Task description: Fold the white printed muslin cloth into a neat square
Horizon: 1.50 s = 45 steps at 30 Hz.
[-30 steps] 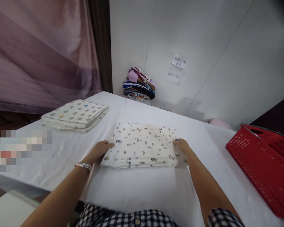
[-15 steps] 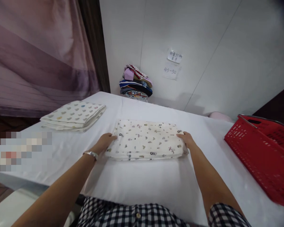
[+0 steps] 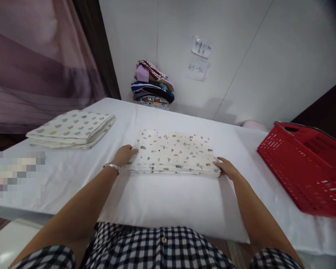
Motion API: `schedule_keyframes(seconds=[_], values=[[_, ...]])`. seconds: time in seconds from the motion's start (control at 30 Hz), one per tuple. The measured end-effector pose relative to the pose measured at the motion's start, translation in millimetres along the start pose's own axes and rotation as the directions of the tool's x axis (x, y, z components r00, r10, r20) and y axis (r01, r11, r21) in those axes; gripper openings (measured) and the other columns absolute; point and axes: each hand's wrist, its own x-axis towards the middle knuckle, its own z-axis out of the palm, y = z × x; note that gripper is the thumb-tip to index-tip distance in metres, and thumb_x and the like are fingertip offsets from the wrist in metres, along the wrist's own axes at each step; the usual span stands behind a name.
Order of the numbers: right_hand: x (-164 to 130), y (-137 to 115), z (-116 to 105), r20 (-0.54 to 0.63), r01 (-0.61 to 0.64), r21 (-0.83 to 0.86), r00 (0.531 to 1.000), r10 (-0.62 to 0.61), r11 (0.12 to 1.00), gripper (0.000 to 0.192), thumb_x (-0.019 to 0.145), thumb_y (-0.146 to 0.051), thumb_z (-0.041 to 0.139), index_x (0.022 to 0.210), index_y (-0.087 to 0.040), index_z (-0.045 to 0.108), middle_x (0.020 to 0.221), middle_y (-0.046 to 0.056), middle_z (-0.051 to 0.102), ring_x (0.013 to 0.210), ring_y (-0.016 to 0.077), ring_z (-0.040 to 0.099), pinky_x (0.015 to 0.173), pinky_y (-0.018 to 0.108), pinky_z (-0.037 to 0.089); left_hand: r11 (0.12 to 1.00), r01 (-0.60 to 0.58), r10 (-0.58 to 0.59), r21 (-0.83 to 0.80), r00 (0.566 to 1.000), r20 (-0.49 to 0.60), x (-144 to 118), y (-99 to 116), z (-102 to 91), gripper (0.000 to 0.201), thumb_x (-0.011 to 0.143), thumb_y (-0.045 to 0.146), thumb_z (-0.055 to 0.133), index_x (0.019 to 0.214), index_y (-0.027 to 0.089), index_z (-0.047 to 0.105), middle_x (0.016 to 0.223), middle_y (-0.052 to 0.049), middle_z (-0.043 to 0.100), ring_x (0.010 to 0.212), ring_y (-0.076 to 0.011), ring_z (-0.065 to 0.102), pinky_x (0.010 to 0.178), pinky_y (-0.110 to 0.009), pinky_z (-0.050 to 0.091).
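In the middle of the white-covered table lies a folded cloth point(image 3: 173, 151), cream with small printed motifs in grey, green and brown. My left hand point(image 3: 124, 154) grips its left edge, the thumb on top and the other fingers mostly hidden. At the near right corner my right hand point(image 3: 226, 167) pinches the edge, its fingers partly under the layers. The cloth rests flat, its long folded side facing me. A second folded cloth point(image 3: 72, 127), white with grey shapes, sits farther left, apart from my hands.
A red plastic basket point(image 3: 302, 168) with a metal handle stands on the right of the white table cover point(image 3: 173, 201). Several folded fabrics point(image 3: 153, 87) are stacked by the wall, below paper signs point(image 3: 197, 69). A pinkish curtain point(image 3: 39, 63) hangs at left.
The camera view has tilted down and shifted slightly right. My right hand has slid toward the near right corner of the cloth. My left hand stays at the left edge.
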Motion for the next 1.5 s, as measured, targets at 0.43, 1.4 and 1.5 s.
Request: schedule_keyframes(seconds=[0.43, 1.4, 1.5], values=[[-60.9, 19.1, 56.1, -0.043, 0.588, -0.416, 0.749, -0.661, 0.694, 0.027, 0.084, -0.032, 0.050, 0.102, -0.022, 0.068, 0.100, 0.006, 0.067, 0.092, 0.0202, 0.060, 0.085, 0.033, 0.049, 0.885, -0.447, 0.465, 0.132, 0.834, -0.297, -56.1, 30.4, 14.3, 0.033, 0.087, 0.039, 0.049, 0.107, 0.017, 0.063, 0.115, -0.012, 0.062, 0.111, -0.0278, 0.052, 0.097, -0.042, 0.036], [-56.2, 28.1, 110.6, 0.192, 0.804, -0.530, 0.424, -0.885, 0.270, 0.023, 0.090, -0.025, 0.049, 0.101, -0.021, 0.068, 0.103, 0.009, 0.064, 0.099, 0.0235, 0.054, 0.089, 0.042, 0.045, 0.559, -0.827, 0.824, 0.067, 0.544, -0.156, -90.5, 52.7, 67.6, 0.032, 0.093, 0.038, 0.043, 0.095, 0.020, 0.069, 0.097, -0.009, 0.066, 0.093, -0.0214, 0.057, 0.082, -0.036, 0.042], [-53.1, 29.3, 112.6, 0.173, 0.799, -0.530, 0.431, -0.886, 0.285, 0.023, 0.091, -0.025, 0.047, 0.096, -0.021, 0.069, 0.101, 0.009, 0.064, 0.097, 0.0234, 0.054, 0.088, 0.042, 0.044, 0.565, -0.823, 0.819, 0.061, 0.551, -0.162, -90.0, 53.2, 69.1, 0.033, 0.093, 0.038, 0.041, 0.094, 0.020, 0.069, 0.096, -0.009, 0.067, 0.093, -0.0214, 0.057, 0.082, -0.037, 0.043]])
